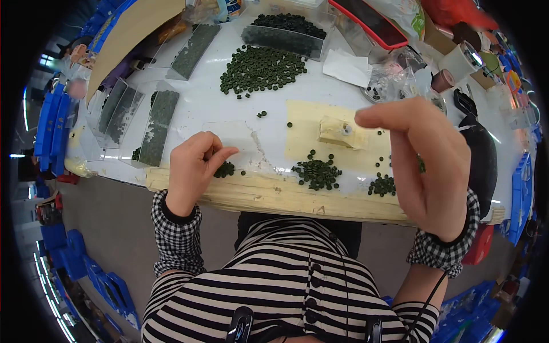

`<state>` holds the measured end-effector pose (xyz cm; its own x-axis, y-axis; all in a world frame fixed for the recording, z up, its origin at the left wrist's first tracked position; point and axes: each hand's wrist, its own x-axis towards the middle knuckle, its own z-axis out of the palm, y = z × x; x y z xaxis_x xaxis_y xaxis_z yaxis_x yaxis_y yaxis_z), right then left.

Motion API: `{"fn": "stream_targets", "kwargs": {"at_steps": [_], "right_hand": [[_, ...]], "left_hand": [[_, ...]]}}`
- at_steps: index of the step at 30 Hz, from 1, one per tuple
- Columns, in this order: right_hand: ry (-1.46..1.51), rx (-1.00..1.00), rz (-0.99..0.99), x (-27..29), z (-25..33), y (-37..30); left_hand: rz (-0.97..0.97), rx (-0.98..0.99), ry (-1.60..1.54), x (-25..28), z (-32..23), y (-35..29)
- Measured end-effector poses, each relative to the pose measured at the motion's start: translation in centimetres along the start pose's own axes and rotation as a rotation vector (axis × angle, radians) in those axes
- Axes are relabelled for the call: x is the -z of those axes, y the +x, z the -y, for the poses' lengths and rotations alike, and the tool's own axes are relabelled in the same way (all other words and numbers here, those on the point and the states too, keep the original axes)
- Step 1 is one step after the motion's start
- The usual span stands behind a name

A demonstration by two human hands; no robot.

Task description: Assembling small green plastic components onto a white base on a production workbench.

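Note:
My left hand [193, 167] is over the table's near edge at the left. Its fingers are curled in with the thumb against them, and whatever they may hold is hidden. Just beside it lies a small pile of dark green round pieces [225, 170]. My right hand [432, 163] is raised over the right side, its index finger stretched leftward and nothing visible in it. Beyond that fingertip, a small block wrapped in yellowish tape [337, 132] stands on a yellow sheet [303, 117], with a little metal-and-white fitting [346, 129] on top.
More dark green pieces lie in a near pile [318, 174], a right-hand pile [382, 184] and a large far heap [263, 68]. Clear bins [286, 41] hold similar pieces. A red-cased phone [372, 24], white tissue [346, 67] and plastic bags [394, 83] occupy the far right.

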<state>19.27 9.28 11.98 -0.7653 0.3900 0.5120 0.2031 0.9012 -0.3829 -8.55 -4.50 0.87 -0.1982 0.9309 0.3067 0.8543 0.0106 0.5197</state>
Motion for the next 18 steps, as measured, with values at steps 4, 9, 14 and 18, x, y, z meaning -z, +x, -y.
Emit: {"fn": "stream_targets", "kwargs": {"at_steps": [4, 9, 14, 18], "right_hand": [[0.110, -0.063, 0.162, -1.3, 0.5, -2.4], [0.093, -0.138, 0.054, -1.0, -0.5, -4.8], [0.138, -0.340, -0.181, 0.0, -1.1, -6.7], [0.244, -0.490, -0.258, -0.2, -1.9, -8.3]], "left_hand": [[0.128, -0.320, 0.264, -0.3, 0.1, -1.0], [0.242, -0.486, 0.404, -0.7, 1.3, -0.5], [0.215, -0.553, 0.369, -1.4, 1.6, 0.2], [0.166, -0.538, 0.403, -1.4, 1.5, 0.3]]}}
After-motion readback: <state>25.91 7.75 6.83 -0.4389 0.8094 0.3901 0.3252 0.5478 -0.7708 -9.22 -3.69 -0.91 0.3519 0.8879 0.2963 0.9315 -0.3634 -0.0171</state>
